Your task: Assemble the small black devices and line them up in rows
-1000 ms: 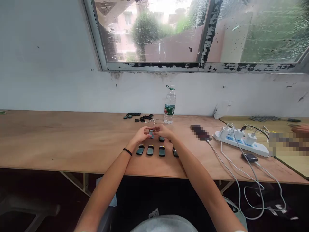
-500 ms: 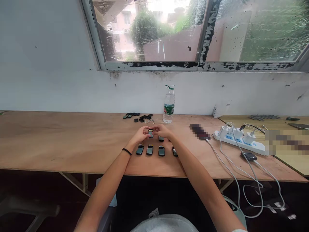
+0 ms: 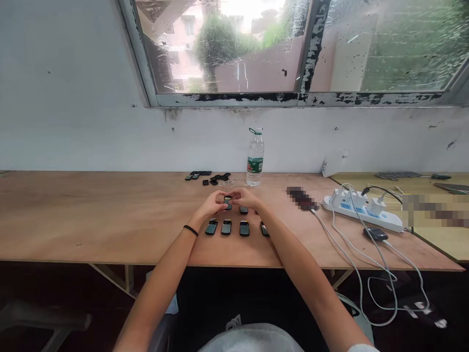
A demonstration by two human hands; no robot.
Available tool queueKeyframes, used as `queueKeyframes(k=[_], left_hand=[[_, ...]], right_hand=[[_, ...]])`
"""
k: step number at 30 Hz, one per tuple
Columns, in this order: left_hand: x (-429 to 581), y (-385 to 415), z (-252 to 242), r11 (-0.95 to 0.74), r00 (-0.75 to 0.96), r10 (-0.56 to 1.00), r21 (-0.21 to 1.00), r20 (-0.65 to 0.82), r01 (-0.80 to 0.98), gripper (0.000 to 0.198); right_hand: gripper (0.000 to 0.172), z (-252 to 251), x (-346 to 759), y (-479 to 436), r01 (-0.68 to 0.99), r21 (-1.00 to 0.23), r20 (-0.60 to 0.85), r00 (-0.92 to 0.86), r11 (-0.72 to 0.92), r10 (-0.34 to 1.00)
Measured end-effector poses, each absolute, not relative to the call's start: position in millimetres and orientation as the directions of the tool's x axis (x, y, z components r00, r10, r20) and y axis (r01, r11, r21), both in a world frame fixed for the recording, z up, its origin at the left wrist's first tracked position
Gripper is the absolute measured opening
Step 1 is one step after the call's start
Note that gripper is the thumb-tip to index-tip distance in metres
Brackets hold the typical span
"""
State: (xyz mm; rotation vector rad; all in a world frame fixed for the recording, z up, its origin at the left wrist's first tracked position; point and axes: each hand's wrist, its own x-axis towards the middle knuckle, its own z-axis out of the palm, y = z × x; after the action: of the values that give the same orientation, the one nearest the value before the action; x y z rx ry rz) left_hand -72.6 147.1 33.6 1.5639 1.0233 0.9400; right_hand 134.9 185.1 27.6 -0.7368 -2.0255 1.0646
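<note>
Between my two hands is a small black device with a grey-green screen [image 3: 227, 203], held just over the table. My left hand [image 3: 212, 203] is closed on its left side with thumb and fingers. My right hand [image 3: 246, 198] has its fingertips pinched at the device's upper right edge; any small part there is too fine to make out. A similar device [image 3: 244, 210] lies just below my right hand. Nearer me is a row of like devices [image 3: 226, 228], several with a yellow bit at the top. My right forearm partly covers the rightmost one [image 3: 265, 229].
Behind my hands lie black pieces [image 3: 220, 178] and small bright bits [image 3: 229, 182]. A water bottle [image 3: 255, 159] stands near the wall. On the right are a blurred-out dark object [image 3: 302, 199], a white power strip [image 3: 388, 221], a black box [image 3: 376, 234] and loose white cables [image 3: 351, 261].
My hands keep the same hold on the device, with almost no movement of the fingers. The whole view has shifted very slightly.
</note>
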Motion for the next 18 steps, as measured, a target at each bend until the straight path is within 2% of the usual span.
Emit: queueKeyframes(k=[5, 18], left_hand=[[-71.8, 143.3, 34.6, -0.105, 0.33, 0.943, 0.983, 0.05, 0.152, 0.062], [-67.0, 149.6, 31.3, -0.146, 0.284, 0.957, 0.953, 0.068, 0.265, 0.06]], right_hand=[[0.038, 29.2, 135.8, 183.3, 0.184, -0.88, 0.261, -0.584, 0.439, 0.769], [0.04, 30.9, 130.8, 179.8, 0.217, -0.862, 0.28, -0.548, 0.458, 0.788]])
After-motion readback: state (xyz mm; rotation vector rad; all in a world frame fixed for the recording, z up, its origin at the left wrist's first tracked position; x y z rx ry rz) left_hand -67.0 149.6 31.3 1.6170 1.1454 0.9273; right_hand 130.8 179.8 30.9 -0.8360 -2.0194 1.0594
